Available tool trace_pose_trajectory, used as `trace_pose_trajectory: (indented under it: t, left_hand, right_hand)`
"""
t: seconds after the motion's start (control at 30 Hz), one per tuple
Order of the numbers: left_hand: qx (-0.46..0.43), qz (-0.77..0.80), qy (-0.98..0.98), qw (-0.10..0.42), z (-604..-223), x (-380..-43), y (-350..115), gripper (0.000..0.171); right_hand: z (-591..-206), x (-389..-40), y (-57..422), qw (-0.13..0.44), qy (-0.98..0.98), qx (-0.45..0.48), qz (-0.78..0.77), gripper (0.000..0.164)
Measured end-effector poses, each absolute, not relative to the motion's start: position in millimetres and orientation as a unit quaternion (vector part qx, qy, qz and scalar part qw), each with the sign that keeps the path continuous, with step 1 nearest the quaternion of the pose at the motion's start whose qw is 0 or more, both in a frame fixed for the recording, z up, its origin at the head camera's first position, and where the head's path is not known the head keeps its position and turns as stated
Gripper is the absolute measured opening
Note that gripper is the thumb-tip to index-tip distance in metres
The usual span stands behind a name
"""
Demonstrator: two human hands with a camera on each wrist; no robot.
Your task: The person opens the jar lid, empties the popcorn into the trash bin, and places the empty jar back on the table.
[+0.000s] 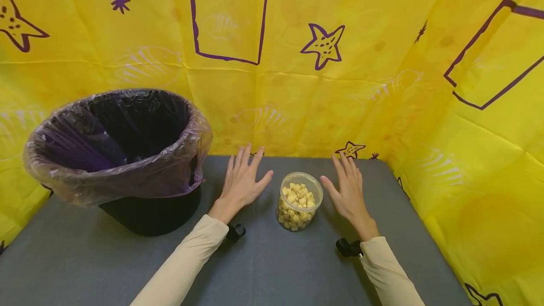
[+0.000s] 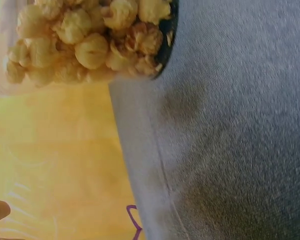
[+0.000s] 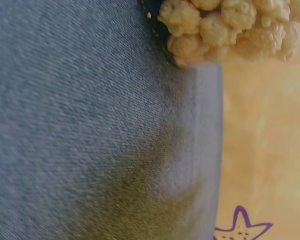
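Nearest, this side of the jar, two pale sleeves (image 1: 388,268) cross the grey surface (image 1: 272,268); one black device (image 1: 348,248) sits at each wrist, two in all. The single clear jar (image 1: 297,210) stands upright on the surface, open at the top and well filled with popcorn (image 1: 297,196), in overlapping pieces too many to count; both wrist views show them against its wall, down to a dark base. Left of the jar, well apart, is one black bin (image 1: 153,214), lined with a translucent bag (image 1: 127,181) folded out over its rim. Two hands flank the jar: the left hand (image 1: 242,181) on its left, the right hand (image 1: 349,192) on its right. The fingers of both are extended and spread, gripping nothing, thumbs just beside the jar. Behind the jar hangs yellow cloth (image 1: 361,107) bearing two large purple four-sided outlines.
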State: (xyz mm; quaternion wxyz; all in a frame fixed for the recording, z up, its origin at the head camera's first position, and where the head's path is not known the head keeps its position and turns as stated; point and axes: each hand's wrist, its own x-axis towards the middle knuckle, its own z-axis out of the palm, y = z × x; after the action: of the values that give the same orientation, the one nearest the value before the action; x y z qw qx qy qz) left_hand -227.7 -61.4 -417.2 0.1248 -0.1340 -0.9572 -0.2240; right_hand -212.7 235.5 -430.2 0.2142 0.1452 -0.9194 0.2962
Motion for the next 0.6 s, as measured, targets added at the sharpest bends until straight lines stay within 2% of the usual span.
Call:
trace_pose_trajectory:
  t: [0.6]
  left_hand:
    - [-0.174,-0.273,-0.940,0.107,-411.3,-204.4,-44.6,0.070]
  right_hand:
    - [-444.6,-188.0,232.3,0.169,-0.897,0.175,0.369,0.060]
